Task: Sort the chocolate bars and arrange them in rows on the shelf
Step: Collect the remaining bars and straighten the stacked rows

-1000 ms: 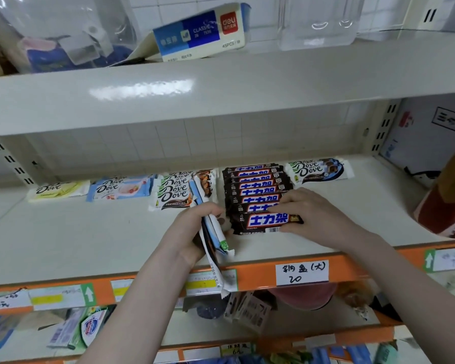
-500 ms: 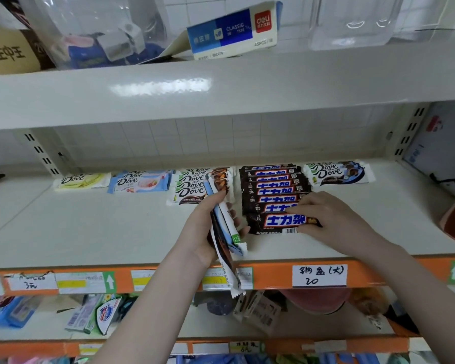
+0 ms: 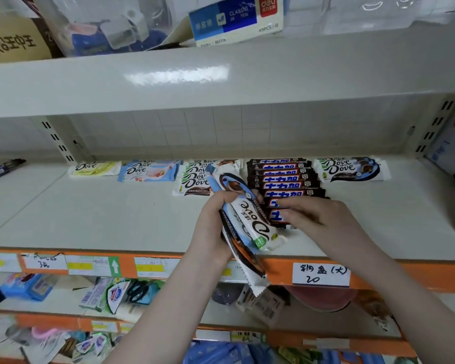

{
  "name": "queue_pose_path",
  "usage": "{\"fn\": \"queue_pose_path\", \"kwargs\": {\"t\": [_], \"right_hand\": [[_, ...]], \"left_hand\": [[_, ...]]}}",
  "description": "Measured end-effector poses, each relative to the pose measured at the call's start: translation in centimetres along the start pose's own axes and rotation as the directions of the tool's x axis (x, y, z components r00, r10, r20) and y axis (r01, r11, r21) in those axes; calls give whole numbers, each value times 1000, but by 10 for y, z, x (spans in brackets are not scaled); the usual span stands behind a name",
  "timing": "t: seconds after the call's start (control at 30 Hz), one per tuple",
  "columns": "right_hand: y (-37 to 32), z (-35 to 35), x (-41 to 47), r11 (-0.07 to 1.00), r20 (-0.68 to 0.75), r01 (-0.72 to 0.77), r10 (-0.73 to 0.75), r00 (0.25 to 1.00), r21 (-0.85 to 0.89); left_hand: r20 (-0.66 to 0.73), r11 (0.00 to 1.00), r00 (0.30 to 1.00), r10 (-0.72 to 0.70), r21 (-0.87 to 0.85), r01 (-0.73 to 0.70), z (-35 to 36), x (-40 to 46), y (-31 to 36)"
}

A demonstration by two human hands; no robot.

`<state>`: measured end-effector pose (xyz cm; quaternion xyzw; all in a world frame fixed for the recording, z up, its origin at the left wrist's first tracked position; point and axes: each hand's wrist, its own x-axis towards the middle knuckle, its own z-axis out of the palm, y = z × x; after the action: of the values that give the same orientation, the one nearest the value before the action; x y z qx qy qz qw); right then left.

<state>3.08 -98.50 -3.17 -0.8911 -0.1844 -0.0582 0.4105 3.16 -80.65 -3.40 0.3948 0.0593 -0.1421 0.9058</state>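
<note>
My left hand (image 3: 212, 227) grips a bunch of Dove bars (image 3: 250, 222) upright over the front of the white shelf (image 3: 90, 214). My right hand (image 3: 318, 219) reaches to the top white-and-blue bar of that bunch, fingertips at its upper edge; whether they pinch it I cannot tell. Under that hand runs a front-to-back row of dark Snickers bars (image 3: 281, 177). Along the back lie a yellow Dove bar (image 3: 95, 168), a blue-pink Dove stack (image 3: 150, 170), a dark Dove stack (image 3: 195, 179) and a blue-dark Dove bar (image 3: 350, 169).
The upper shelf board (image 3: 221, 77) hangs low overhead, with a blue-white box (image 3: 237, 19) and bags on it. An orange price rail (image 3: 168, 266) edges the shelf front. Mixed goods fill the lower shelves. A dark bar (image 3: 0, 169) lies at far left.
My right hand left the front Snickers bar and moved left to the Dove bunch. My left hand turned the bunch so its top bar faces up.
</note>
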Motion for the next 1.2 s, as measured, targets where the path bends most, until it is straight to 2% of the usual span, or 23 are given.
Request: {"fn": "queue_pose_path", "kwargs": {"t": [0.13,0.4,0.53,0.67,0.9,1.1,1.2], "right_hand": [[-3,9,2,980,71,-76,65,995,181],[-19,29,15,976,197,-111,74,978,188],[-30,50,22,952,207,-198,150,967,232],[-56,78,34,900,187,-242,185,965,363],[-92,107,61,869,124,-255,223,967,424],[-114,103,83,866,12,-234,255,967,441],[-116,96,88,854,3,-234,262,965,466]], "left_hand": [[-19,999,999,49,-3,-49,2,-4,-7],[-140,993,983,120,8,-120,-21,-17,7],[-208,993,972,108,73,-95,-46,-21,23],[-244,986,966,85,159,-46,-73,-28,44],[-228,957,972,53,291,16,-110,-29,96],[-103,867,995,-15,494,64,-118,-31,127],[-20,831,998,-52,554,54,-112,-28,128]]}}
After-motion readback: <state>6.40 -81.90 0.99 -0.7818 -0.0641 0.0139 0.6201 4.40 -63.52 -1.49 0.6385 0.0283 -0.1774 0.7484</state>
